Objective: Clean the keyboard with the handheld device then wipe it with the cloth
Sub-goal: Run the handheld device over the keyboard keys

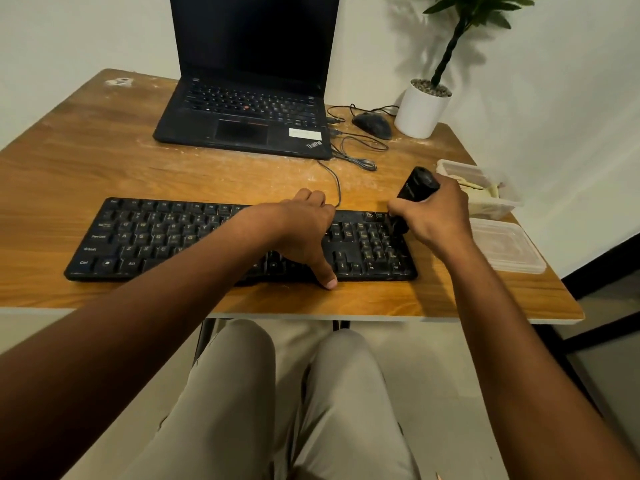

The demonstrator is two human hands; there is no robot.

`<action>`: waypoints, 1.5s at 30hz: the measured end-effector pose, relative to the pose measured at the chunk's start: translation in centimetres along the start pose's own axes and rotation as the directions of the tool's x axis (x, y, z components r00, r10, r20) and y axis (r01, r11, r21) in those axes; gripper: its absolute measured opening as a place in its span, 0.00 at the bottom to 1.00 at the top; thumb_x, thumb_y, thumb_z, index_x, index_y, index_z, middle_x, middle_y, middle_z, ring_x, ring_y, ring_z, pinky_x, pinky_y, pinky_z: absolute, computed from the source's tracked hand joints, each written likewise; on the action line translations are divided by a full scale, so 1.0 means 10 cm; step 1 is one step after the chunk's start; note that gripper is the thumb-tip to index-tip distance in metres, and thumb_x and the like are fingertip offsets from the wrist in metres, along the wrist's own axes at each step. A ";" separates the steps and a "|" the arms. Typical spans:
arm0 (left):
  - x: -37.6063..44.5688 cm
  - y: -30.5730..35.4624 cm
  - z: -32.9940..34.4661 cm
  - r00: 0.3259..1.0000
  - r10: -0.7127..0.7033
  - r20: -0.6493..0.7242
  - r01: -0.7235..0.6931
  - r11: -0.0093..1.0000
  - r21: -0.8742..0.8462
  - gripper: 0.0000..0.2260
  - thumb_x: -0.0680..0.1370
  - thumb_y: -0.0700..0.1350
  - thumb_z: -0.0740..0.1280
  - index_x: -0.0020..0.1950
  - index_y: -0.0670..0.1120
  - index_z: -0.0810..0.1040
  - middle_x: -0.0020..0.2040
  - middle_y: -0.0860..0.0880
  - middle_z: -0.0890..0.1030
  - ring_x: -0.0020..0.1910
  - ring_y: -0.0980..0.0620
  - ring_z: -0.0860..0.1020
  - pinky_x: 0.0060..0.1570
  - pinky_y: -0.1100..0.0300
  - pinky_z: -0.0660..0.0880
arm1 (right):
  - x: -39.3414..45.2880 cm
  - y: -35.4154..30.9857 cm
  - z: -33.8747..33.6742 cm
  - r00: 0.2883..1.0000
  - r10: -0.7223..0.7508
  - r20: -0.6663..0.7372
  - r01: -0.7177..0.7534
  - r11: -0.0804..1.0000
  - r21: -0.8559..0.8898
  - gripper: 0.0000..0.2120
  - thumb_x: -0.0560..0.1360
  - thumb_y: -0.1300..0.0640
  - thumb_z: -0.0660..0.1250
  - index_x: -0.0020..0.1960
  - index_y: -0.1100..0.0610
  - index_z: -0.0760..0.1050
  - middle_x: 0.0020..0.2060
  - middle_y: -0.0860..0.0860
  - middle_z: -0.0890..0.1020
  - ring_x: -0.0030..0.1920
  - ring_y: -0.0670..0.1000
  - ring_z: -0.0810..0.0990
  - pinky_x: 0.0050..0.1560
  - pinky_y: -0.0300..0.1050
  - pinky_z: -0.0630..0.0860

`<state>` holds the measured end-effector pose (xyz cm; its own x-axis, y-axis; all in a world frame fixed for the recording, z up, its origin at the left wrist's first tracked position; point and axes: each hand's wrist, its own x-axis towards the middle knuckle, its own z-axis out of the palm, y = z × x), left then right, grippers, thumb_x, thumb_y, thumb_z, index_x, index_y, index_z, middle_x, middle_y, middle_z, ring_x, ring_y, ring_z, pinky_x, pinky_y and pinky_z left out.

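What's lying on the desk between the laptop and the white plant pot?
In the head view, a black mouse lies between the laptop and the plant pot, its loose cable trailing toward the laptop's side.

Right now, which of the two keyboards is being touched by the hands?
The separate black keyboard at the table's front: left hand rests on it. The laptop keyboard behind is untouched.

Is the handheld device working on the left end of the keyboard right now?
No, the right hand holds the handheld device on the keyboard's right end.
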<state>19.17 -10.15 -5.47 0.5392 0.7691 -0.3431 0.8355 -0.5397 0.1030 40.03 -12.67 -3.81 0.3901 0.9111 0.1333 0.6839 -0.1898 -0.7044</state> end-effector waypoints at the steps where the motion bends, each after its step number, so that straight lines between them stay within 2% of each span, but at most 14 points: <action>1: 0.00 0.00 0.00 1.000 0.001 0.001 -0.001 1.000 -0.003 0.56 0.63 0.70 0.77 0.81 0.47 0.56 0.77 0.46 0.58 0.76 0.45 0.57 0.74 0.41 0.65 | -0.07 0.03 -0.03 1.000 0.003 0.028 -0.002 1.000 -0.028 0.13 0.65 0.52 0.79 0.41 0.50 0.75 0.40 0.47 0.82 0.44 0.50 0.81 0.46 0.50 0.81; 7: 0.00 -0.01 0.00 1.000 0.006 -0.004 -0.006 1.000 -0.004 0.57 0.63 0.70 0.77 0.82 0.47 0.55 0.77 0.46 0.59 0.76 0.45 0.57 0.74 0.42 0.65 | -0.39 0.14 -0.33 0.981 0.041 0.192 -0.013 0.989 -0.145 0.14 0.62 0.52 0.79 0.46 0.52 0.80 0.42 0.51 0.84 0.43 0.52 0.82 0.44 0.54 0.82; 10: 0.00 0.00 -0.01 1.000 -0.001 0.002 0.001 1.000 -0.004 0.57 0.63 0.70 0.77 0.82 0.47 0.55 0.77 0.46 0.58 0.77 0.45 0.56 0.74 0.41 0.65 | -0.25 0.07 -0.33 0.994 0.047 0.102 -0.038 0.995 -0.088 0.17 0.62 0.53 0.79 0.48 0.53 0.81 0.43 0.50 0.84 0.45 0.51 0.82 0.45 0.52 0.82; 14: -0.01 0.00 -0.01 1.000 -0.009 0.005 0.009 1.000 -0.007 0.57 0.63 0.70 0.77 0.82 0.47 0.55 0.78 0.47 0.57 0.77 0.45 0.56 0.75 0.41 0.64 | 0.03 -0.06 -0.13 0.999 0.029 -0.018 -0.028 0.998 0.050 0.14 0.59 0.51 0.78 0.42 0.52 0.80 0.40 0.48 0.84 0.44 0.50 0.83 0.45 0.52 0.83; 16: 0.00 0.00 0.00 1.000 -0.007 0.004 0.008 1.000 -0.013 0.58 0.63 0.70 0.77 0.82 0.47 0.55 0.78 0.47 0.57 0.77 0.45 0.56 0.75 0.41 0.65 | 0.11 -0.07 -0.04 1.000 0.014 -0.023 -0.013 0.998 0.063 0.14 0.59 0.51 0.78 0.42 0.51 0.79 0.40 0.47 0.84 0.44 0.49 0.83 0.47 0.53 0.83; 20: 0.01 -0.01 0.02 1.000 0.008 -0.001 -0.008 1.000 -0.016 0.58 0.63 0.70 0.77 0.82 0.47 0.54 0.78 0.47 0.58 0.77 0.45 0.56 0.74 0.41 0.65 | -0.09 0.04 -0.08 0.993 0.006 0.121 -0.008 1.000 0.015 0.12 0.65 0.56 0.79 0.43 0.51 0.77 0.40 0.48 0.82 0.42 0.47 0.80 0.42 0.46 0.78; 24: 0.02 -0.02 0.02 1.000 0.014 -0.006 -0.014 1.000 -0.011 0.57 0.63 0.71 0.77 0.82 0.46 0.56 0.76 0.47 0.60 0.75 0.45 0.58 0.73 0.41 0.66 | -0.30 0.16 -0.34 0.963 0.022 0.268 -0.022 1.000 -0.003 0.13 0.65 0.61 0.78 0.47 0.55 0.81 0.42 0.52 0.84 0.43 0.50 0.82 0.40 0.47 0.79; 26: 0.03 -0.01 0.02 1.000 0.015 -0.007 -0.015 1.000 -0.008 0.57 0.63 0.71 0.77 0.82 0.46 0.56 0.76 0.47 0.60 0.75 0.45 0.58 0.73 0.41 0.67 | -0.25 0.14 -0.36 0.975 0.005 0.220 -0.005 1.000 -0.001 0.15 0.63 0.59 0.79 0.48 0.54 0.81 0.43 0.51 0.85 0.45 0.51 0.83 0.44 0.52 0.81; 28: 0.02 -0.02 0.02 1.000 0.015 -0.010 -0.015 1.000 -0.003 0.57 0.63 0.71 0.76 0.82 0.46 0.56 0.76 0.47 0.60 0.75 0.45 0.58 0.73 0.42 0.66 | -0.14 0.07 -0.27 0.992 -0.022 0.121 0.020 1.000 0.024 0.16 0.62 0.56 0.80 0.47 0.52 0.81 0.43 0.49 0.85 0.46 0.51 0.83 0.46 0.52 0.81; 31: 0.01 -0.02 0.03 1.000 0.011 -0.013 -0.012 1.000 -0.006 0.58 0.62 0.71 0.77 0.82 0.47 0.55 0.76 0.47 0.59 0.75 0.45 0.58 0.73 0.42 0.66 | 0.01 -0.09 0.01 0.995 -0.098 0.022 0.096 0.993 0.065 0.15 0.60 0.53 0.79 0.44 0.52 0.80 0.40 0.47 0.84 0.44 0.49 0.83 0.43 0.46 0.80; 35: 0.00 -0.01 0.02 1.000 0.002 -0.009 -0.002 1.000 -0.014 0.57 0.62 0.70 0.77 0.82 0.47 0.56 0.77 0.47 0.59 0.76 0.45 0.58 0.73 0.42 0.66 | 0.06 -0.20 0.30 0.984 -0.171 0.043 0.167 0.983 0.075 0.13 0.63 0.53 0.79 0.45 0.52 0.81 0.38 0.45 0.82 0.39 0.41 0.79 0.35 0.37 0.72; 37: 0.00 0.00 0.01 1.000 0.005 -0.009 -0.006 1.000 -0.025 0.57 0.62 0.70 0.77 0.81 0.47 0.57 0.77 0.47 0.59 0.76 0.45 0.58 0.73 0.42 0.66 | 0.09 -0.16 0.31 0.987 -0.156 0.036 0.154 0.987 0.033 0.12 0.64 0.53 0.79 0.45 0.52 0.80 0.38 0.44 0.82 0.39 0.40 0.78 0.35 0.37 0.72; 42: 0.00 -0.02 0.02 1.000 0.013 -0.010 -0.013 1.000 -0.026 0.57 0.63 0.70 0.77 0.82 0.47 0.56 0.78 0.48 0.58 0.77 0.45 0.57 0.74 0.41 0.66 | 0.20 0.04 0.08 0.997 -0.065 -0.036 0.063 0.996 -0.063 0.11 0.64 0.52 0.78 0.40 0.51 0.77 0.36 0.44 0.80 0.40 0.47 0.80 0.37 0.42 0.73; 45: -0.01 -0.02 0.02 1.000 0.016 -0.008 -0.016 1.000 -0.022 0.57 0.63 0.70 0.77 0.82 0.47 0.55 0.78 0.46 0.58 0.77 0.44 0.56 0.74 0.41 0.65 | 0.20 0.03 0.01 0.992 -0.073 -0.106 0.066 0.995 -0.071 0.12 0.64 0.51 0.78 0.37 0.49 0.74 0.35 0.43 0.79 0.39 0.48 0.79 0.37 0.42 0.72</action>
<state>18.98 -10.16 -5.63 0.5532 0.7631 -0.3341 0.8289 -0.5444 0.1291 40.92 -10.83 -3.81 0.4026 0.8783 0.2577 0.7499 -0.1550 -0.6432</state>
